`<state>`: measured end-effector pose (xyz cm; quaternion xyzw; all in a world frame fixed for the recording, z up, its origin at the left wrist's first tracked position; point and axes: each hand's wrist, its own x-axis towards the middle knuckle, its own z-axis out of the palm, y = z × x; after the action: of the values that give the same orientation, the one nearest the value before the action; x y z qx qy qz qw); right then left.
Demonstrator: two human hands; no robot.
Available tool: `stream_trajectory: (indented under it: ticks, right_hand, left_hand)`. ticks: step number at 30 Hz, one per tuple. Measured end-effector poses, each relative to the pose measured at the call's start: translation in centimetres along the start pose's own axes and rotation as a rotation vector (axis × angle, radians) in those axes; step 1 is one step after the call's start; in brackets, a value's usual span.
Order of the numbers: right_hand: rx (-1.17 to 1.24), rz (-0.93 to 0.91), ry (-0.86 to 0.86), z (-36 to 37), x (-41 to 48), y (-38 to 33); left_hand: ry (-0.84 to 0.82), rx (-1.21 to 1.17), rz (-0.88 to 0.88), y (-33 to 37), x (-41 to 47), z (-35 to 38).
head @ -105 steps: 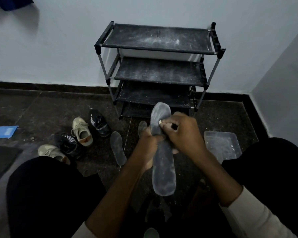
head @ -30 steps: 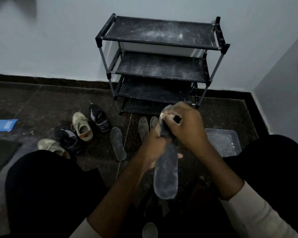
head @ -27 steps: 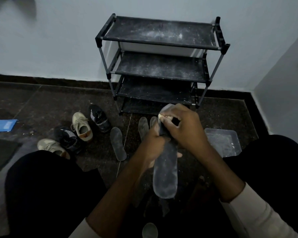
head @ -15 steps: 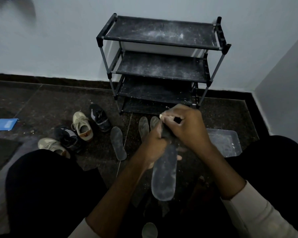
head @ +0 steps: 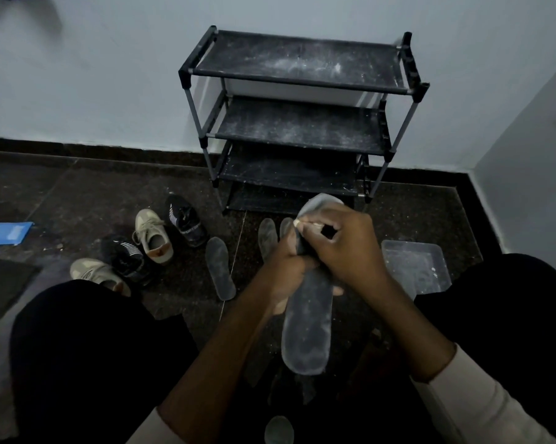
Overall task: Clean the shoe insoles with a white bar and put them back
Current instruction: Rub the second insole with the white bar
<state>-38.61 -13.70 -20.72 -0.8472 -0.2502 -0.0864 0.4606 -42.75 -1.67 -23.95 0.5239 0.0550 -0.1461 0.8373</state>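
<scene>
The grey insole (head: 305, 331) is held up over the floor between the person's knees, heel end toward the camera and toe end bent back near the rack. The left hand (head: 286, 264) is wrapped round its middle from behind, and the right hand (head: 344, 248) is curled tight on a small white bar (head: 297, 223), only a pale sliver of which shows at the fingertips, pressed against the upper part of the insole. To rub well, I judge the left hand should brace the insole flat just behind the spot being worked so it does not fold away, with short firm strokes moving from toe to heel, since the lower half looks only lightly dusted. On the floor just beyond lie 3 loose insoles (head: 220, 267), and to the left 4 shoes (head: 153, 235) sit in a cluster, their openings up; whether any holds an insole I cannot tell. To the right, near the knee, a clear plastic tub (head: 395, 251) shows white specks and smears on its bottom and nothing else I can make out. The shoe rack (head: 302, 123) by the wall has white powder streaks on its shelves.
</scene>
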Motion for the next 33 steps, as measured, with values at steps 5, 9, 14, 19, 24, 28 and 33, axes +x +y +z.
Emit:
stream_trajectory:
  ticks: [5, 9, 14, 19, 24, 28, 33]
  right_hand:
    - [0.034, 0.035, -0.251, -0.8, -0.3, -0.1]
    - [-0.035, -0.005, -0.099, -0.8, 0.5, 0.3]
    - [-0.032, -0.021, -0.099, -0.5, 0.2, 0.2]
    - [-0.096, 0.033, -0.094, -0.2, 0.4, 0.8]
    - [-0.088, 0.129, 0.053, -0.9, 0.9, 2.2]
    - [-0.050, 0.119, -0.002, -0.4, 0.5, 1.6]
    - [-0.001, 0.129, 0.097, -0.6, 0.6, 1.7]
  left_hand:
    - [0.096, 0.025, -0.004, 0.4, 0.0, -0.6]
    - [-0.016, -0.029, -0.007, 0.3, -0.2, -0.3]
    - [-0.011, -0.005, 0.029, 0.1, 0.1, -0.4]
    - [0.014, 0.056, 0.020, 0.1, 0.2, -0.7]
    - [0.042, -0.076, 0.021, 0.4, 0.2, -0.5]
    - [0.270, 0.039, -0.007, 0.5, 0.9, -0.8]
    - [0.336, 0.120, 0.035, 0.5, 0.9, -0.8]
